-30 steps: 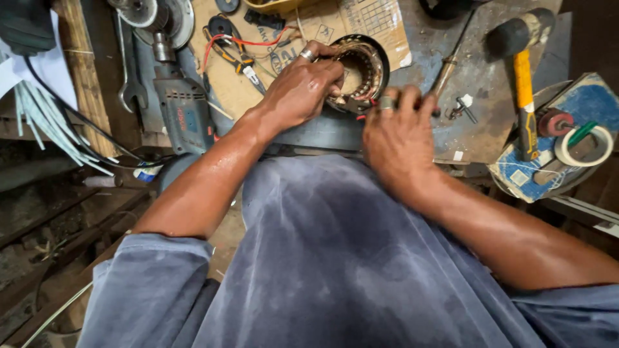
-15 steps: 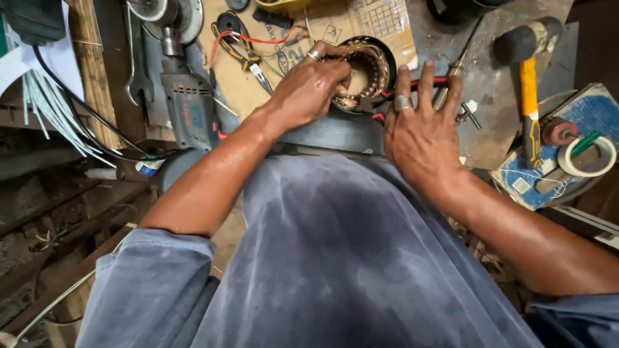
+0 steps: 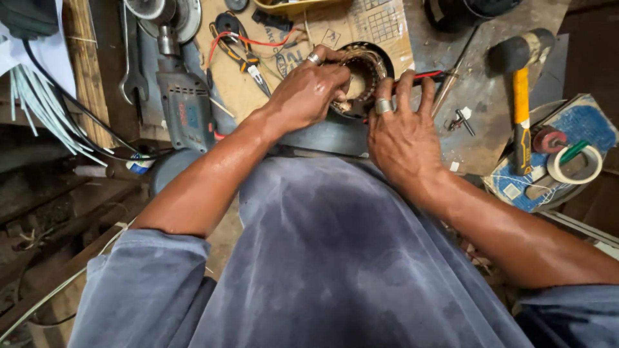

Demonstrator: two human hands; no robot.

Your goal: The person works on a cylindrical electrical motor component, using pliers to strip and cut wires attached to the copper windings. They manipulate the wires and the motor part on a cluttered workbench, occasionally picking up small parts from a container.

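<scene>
Motor ring (image 3: 362,77) sits just past both hands, hole facing up: left hand (image 3: 308,90) curled on its wire coils, right hand (image 3: 401,132) spread flat vs. its near edge (both touch it).

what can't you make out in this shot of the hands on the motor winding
Head view only:
- Left hand fingertips: curled into the stator, so its grip is hidden.
- Stator's lower half: covered by both hands.
- Right hand: whether it presses the red wire is unclear.
- Drill chuck and grinder: cut by the top edge.
</scene>
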